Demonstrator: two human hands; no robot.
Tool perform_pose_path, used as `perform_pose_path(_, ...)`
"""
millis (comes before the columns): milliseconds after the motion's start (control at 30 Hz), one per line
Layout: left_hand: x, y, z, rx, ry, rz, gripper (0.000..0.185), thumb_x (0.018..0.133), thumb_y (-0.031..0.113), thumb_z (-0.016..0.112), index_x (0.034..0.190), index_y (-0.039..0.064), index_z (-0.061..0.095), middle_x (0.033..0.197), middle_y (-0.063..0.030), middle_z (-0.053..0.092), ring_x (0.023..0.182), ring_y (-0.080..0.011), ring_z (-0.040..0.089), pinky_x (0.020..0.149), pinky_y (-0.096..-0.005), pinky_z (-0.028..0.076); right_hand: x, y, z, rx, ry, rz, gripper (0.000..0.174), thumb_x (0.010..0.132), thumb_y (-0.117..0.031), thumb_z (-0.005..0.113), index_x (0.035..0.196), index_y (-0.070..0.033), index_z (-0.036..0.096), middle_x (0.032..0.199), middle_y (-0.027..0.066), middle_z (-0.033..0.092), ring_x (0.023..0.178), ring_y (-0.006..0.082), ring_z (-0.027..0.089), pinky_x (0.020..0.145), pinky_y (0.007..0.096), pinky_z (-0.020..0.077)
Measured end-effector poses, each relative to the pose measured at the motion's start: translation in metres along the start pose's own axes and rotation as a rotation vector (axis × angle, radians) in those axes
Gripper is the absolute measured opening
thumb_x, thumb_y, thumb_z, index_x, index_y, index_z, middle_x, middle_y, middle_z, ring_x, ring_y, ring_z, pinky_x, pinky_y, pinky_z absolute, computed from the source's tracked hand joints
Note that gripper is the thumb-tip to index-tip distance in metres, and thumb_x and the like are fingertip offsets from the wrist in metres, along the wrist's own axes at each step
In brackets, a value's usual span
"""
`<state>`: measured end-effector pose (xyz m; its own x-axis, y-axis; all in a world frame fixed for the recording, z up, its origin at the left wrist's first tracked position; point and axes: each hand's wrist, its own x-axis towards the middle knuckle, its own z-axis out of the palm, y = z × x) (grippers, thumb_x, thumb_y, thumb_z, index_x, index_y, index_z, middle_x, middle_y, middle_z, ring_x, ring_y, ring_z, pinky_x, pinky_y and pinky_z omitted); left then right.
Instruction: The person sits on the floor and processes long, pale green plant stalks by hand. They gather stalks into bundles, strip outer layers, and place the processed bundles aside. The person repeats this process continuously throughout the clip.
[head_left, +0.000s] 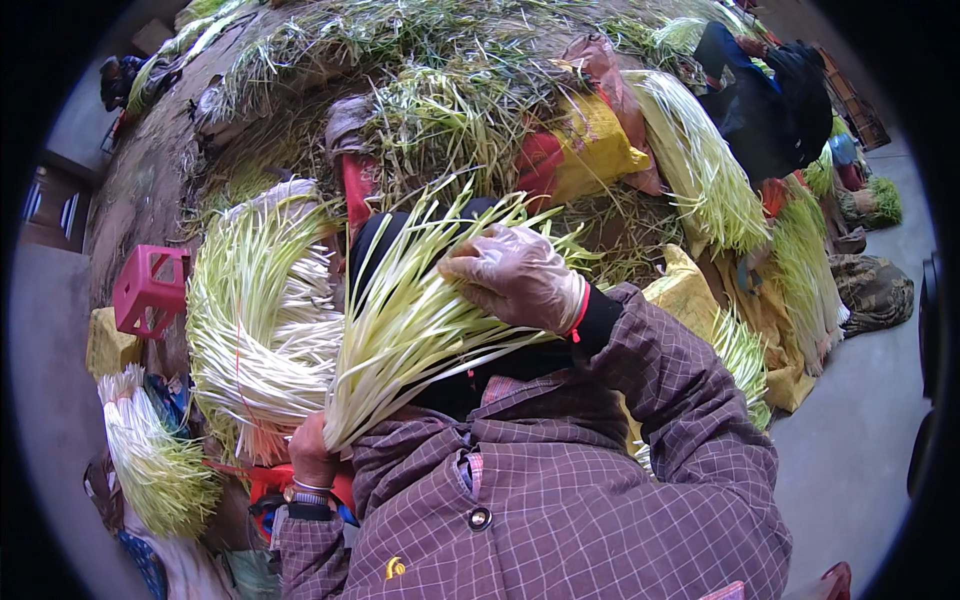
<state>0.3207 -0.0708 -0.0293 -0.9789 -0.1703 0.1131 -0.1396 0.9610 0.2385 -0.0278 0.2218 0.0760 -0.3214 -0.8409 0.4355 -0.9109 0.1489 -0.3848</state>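
My left hand (313, 451), bare and with a watch at its wrist, is closed around the white lower ends of a loose bunch of pale yellow-green leafy stalks (390, 345). These fan up and to the right across my lap. Over their leafy part is my right hand (517, 277), in a thin translucent glove, its fingers bent together among the leaves; whether they pinch any is hard to tell. Close by on the left lies a large pile of similar stalks (255, 352), white ends showing, with an orange-red string across it.
A pink plastic stool (152, 291) and a tied bundle (154, 457) are at the left. Ahead lie heaped green leaves (450, 120) and a yellow and red sack (592, 146). More stalks (705, 165) lie at the right, near a person in dark clothes (780, 105). Another person is far left.
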Motion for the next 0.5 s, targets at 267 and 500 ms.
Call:
perform_pose_path(267, -0.006, 0.000, 0.004, -0.033, -0.010, -0.030, 0.022, 0.081, 0.015, 0.072, 0.100, 0.008, 0.061, 0.081, -0.0124, 0.063, 0.074, -0.0355, 0.064, 0.065, -0.0454, 0.050, -0.036, -0.018, 0.000, 0.040, 0.095, 0.052, 0.023, 0.085, -0.017, 0.072, 0.107, -0.010, 0.070, 0.086, 0.0083, 0.067, 0.075, 0.0311, 0.063, 0.068, 0.0415, 0.0505)
perform_pose_path(500, -0.004, -0.004, 0.008, -0.030, -0.004, -0.013, 0.026, 0.080, 0.016, 0.073, 0.102, 0.007, 0.061, 0.084, -0.0126, 0.064, 0.076, -0.0352, 0.065, 0.067, -0.0443, 0.050, -0.023, -0.007, 0.004, 0.219, 0.132, 0.205, 0.026, 0.089, -0.007, 0.070, 0.115, -0.004, 0.068, 0.090, 0.0175, 0.071, 0.080, 0.0347, 0.070, 0.071, 0.0396, 0.0555)
